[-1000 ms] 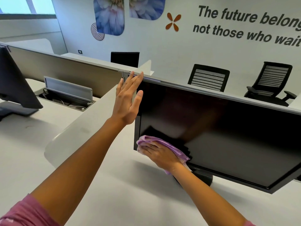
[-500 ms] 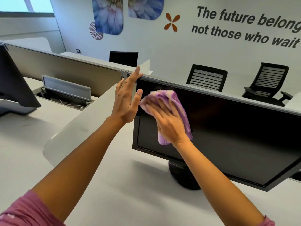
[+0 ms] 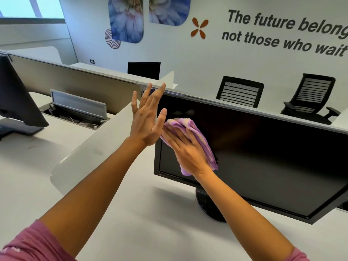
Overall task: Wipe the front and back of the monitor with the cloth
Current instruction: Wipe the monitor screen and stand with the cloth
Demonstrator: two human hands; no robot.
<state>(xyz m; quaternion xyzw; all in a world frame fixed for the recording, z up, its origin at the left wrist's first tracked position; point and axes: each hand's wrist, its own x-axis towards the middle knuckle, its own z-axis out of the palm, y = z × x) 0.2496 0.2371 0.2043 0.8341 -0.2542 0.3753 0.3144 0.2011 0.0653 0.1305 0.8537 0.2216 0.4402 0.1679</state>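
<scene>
A wide black monitor (image 3: 263,153) stands on a round base on the white desk (image 3: 131,213), its dark screen facing me. My right hand (image 3: 188,149) presses a purple cloth (image 3: 199,136) flat against the left part of the screen. My left hand (image 3: 148,117) is raised beside the monitor's upper left corner, fingers spread and fingertips at the top edge, holding nothing. The back of the monitor is hidden.
A second monitor (image 3: 17,98) stands at the far left. A grey partition (image 3: 75,80) and an open cable tray (image 3: 79,110) run behind the desk. A curved white divider (image 3: 90,147) lies left of the monitor. Black office chairs (image 3: 312,97) sit beyond.
My right hand carried the cloth from the screen's lower left corner up to the upper left, then slid a little downward. My left hand stayed at the monitor's top left corner.
</scene>
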